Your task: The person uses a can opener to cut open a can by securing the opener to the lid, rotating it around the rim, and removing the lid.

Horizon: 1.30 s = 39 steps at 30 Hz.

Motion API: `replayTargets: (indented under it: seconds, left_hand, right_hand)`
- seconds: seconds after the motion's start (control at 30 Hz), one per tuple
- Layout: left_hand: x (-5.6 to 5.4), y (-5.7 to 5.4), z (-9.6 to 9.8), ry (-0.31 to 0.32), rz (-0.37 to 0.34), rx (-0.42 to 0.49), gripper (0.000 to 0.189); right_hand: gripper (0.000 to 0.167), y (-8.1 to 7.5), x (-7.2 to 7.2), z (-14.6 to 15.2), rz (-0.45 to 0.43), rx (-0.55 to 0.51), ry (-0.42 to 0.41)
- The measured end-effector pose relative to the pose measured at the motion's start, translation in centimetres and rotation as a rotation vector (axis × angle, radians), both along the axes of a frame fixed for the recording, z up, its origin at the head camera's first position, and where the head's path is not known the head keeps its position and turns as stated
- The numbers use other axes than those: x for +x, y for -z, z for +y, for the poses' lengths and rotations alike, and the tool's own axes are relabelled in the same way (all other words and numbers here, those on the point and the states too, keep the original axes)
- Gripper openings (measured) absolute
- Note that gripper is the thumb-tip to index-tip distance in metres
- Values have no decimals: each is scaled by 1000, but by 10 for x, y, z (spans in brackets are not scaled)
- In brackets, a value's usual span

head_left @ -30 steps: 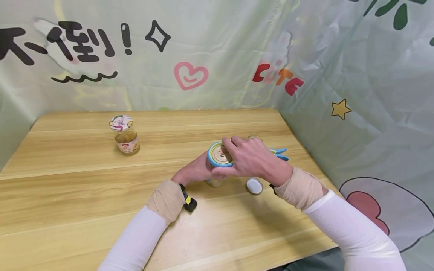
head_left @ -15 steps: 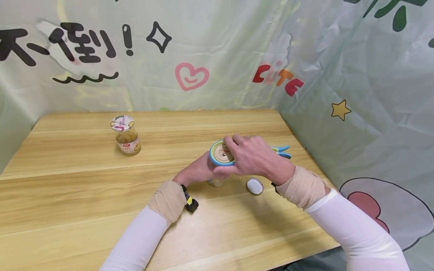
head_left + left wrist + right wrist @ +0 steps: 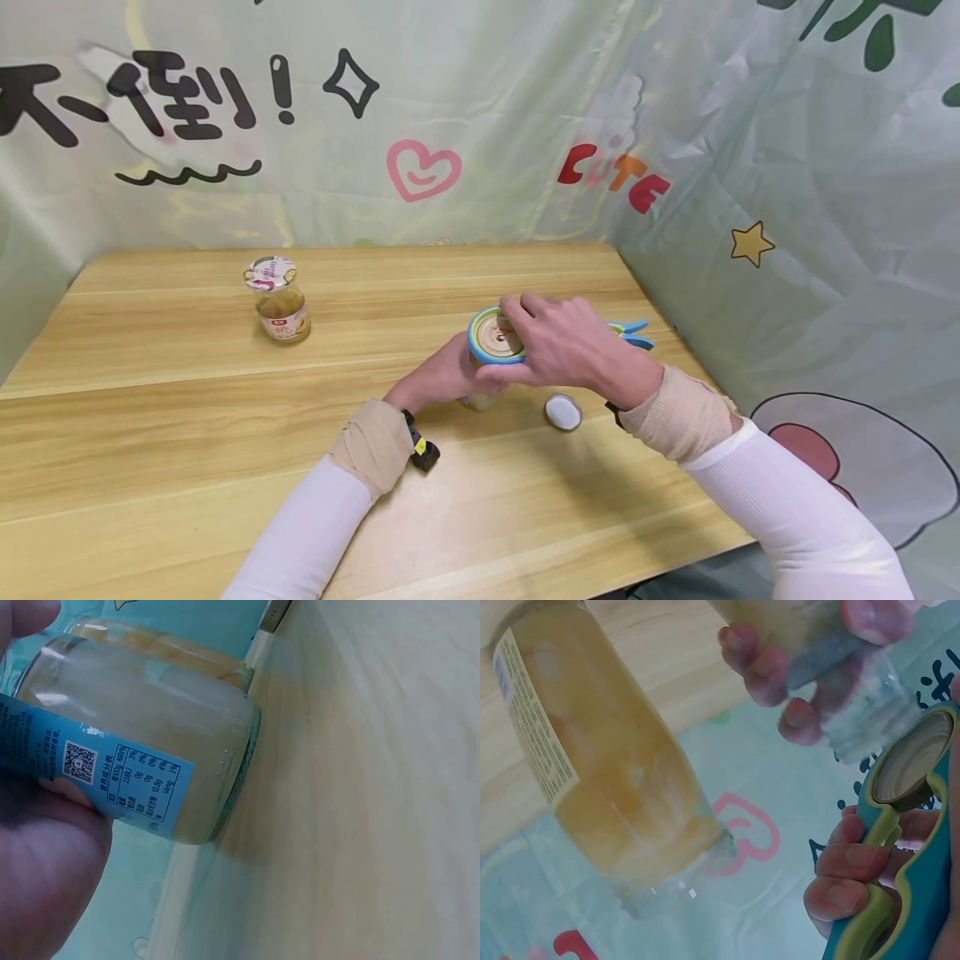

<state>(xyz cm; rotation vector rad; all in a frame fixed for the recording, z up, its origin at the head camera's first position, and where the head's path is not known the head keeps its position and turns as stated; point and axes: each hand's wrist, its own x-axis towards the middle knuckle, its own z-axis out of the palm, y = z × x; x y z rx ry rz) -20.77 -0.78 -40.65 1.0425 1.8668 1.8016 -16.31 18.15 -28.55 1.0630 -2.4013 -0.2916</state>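
Observation:
My left hand [image 3: 441, 372] grips a glass jar [image 3: 150, 697] with a blue label and pale contents, upright on the wooden table. My right hand [image 3: 573, 346] holds the handles of a blue and green jar opener [image 3: 476, 340], its ring around a metal lid [image 3: 497, 335]. In the right wrist view, the opener with the lid [image 3: 913, 761] is apart from the jar's open mouth. My right fingers [image 3: 851, 859] curl round the handles. Much of the jar is hidden by my hands in the head view.
Behind my right hand stands a glass jar [image 3: 615, 765] of yellow fruit without a lid. A loose lid [image 3: 563, 412], white side up, lies on the table [image 3: 187, 433]. Farther left stands a jar [image 3: 281, 308] with a printed cover. Printed cloth walls [image 3: 495, 100] border the table.
My right hand and the opener with the lid have shifted slightly to the right and up. The left hand stays almost in place round the jar.

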Motion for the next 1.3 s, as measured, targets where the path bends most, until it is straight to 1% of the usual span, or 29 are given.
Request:
replayTargets:
  seconds: [0.17, 0.27, 0.37, 0.5, 0.53, 0.63, 0.8, 0.97, 1.13, 1.2, 1.3]
  left_hand:
    - [-1, 0, 3, -60, 78, -42, 74]
    - [-1, 0, 4, -109, 101, -72, 73]
    - [-1, 0, 6, -143, 83, -85, 70]
    - [-1, 1, 8, -151, 51, -70, 62]
    - [-1, 2, 8, -155, 45, -65, 60]
    - [0, 2, 9, -167, 37, -47, 53]
    - [1, 0, 9, -214, 18, -59, 52]
    - [0, -1, 10, -255, 12, -77, 53]
    - [0, -3, 12, -290, 22, -87, 52]
    - [0, -3, 12, -306, 23, -90, 53]
    - [-1, -2, 13, -327, 13, -93, 56]
  right_hand:
    - [74, -6, 6, 6, 0, -10, 6]
    - [75, -9, 11, 11, -3, -2, 17]
    - [77, -9, 16, 16, 3, 4, 24]
    - [84, -4, 23, 26, 23, -11, 15]
    - [87, -3, 25, 28, 22, -14, 17]
    - [87, 1, 31, 34, 8, -16, 33]
    - [92, 12, 38, 40, -4, -7, 40]
    - [82, 27, 42, 42, -32, 27, 39]
    - [75, 42, 45, 43, -96, 72, 70]
    - [74, 47, 47, 43, -132, 84, 81]
    - [74, 55, 49, 43, -211, 97, 98]
